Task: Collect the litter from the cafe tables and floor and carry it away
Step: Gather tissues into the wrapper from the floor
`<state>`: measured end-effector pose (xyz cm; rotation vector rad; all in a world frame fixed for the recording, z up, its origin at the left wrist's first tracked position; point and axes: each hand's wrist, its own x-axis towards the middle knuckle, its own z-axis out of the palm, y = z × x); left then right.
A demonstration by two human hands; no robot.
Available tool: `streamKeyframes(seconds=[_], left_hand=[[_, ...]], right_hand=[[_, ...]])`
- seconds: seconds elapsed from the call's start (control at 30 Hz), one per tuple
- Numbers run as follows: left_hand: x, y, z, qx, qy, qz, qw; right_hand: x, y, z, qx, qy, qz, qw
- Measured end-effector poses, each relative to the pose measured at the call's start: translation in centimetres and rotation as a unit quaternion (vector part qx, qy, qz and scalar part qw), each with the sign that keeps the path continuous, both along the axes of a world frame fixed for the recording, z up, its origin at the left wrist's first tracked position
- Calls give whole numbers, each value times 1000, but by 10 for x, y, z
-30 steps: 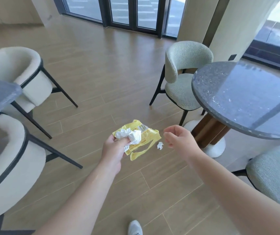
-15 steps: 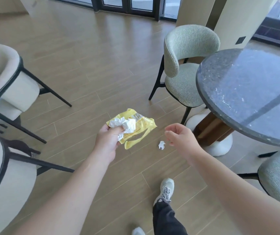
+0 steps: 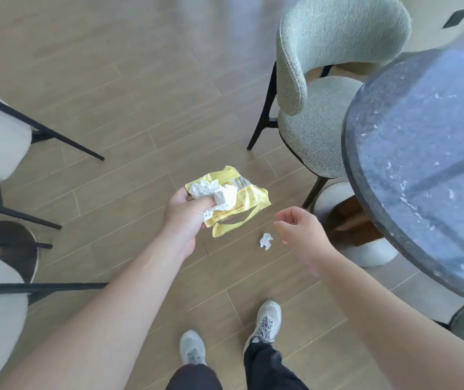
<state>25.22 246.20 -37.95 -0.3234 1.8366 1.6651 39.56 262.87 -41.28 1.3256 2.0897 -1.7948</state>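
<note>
Litter is partly gathered: a crumpled yellow plastic wrapper and a wad of white tissue sit at frame centre, gripped in the left hand. One small crumpled white paper scrap lies on the wooden plank floor, not yet collected. It shows just left of the right hand, whose fingers are loosely curled and empty. To the right, the dark speckled round tabletop shows no litter.
</note>
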Motion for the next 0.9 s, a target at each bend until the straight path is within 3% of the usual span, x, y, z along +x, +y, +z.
streamKeyframes(seconds=[0.33,0.67,0.9], left_hand=[[-49,46,-160,-64,-53,-36,996],[-127,78,-423,-59,-31,-40,997],[-144,71,-583,-51,-39,-51,997]], right_hand=[[-29,30,-182,-7,-91,-14,996],[-66,46,-496,18,-173,-59,983],[-72,52,-677,88,-223,22,971]])
